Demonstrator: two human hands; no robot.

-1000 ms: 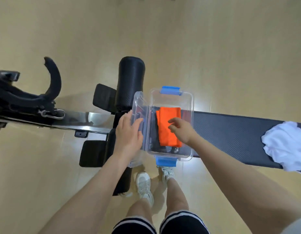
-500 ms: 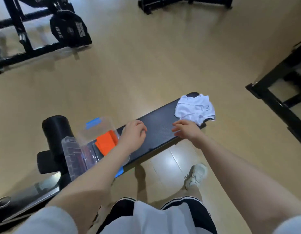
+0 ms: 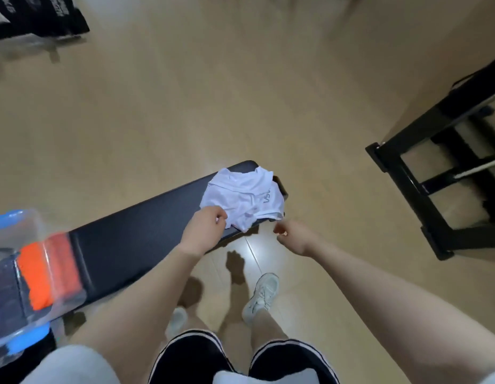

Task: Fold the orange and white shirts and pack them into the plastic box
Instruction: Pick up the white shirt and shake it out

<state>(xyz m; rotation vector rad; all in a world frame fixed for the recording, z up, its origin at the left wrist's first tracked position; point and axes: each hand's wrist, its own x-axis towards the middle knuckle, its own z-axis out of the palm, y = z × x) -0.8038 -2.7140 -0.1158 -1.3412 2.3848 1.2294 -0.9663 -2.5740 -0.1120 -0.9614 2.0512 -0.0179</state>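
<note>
I noted the counter [image 3: 135,231] padded, matt black. The white shirt [image 3: 242,200] was thin crumpled cloth. The plastic box [image 3: 32,273] was clear and glossy, the orange shirt [image 3: 35,273] soft cloth. The floor [image 3: 213,92] appeared smooth with sheen.

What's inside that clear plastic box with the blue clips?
The plastic box on the bench holds a folded orange shirt, seen blurred through its clear wall. The box runs off the left edge, so anything beside or under the shirt cannot be seen.
</note>
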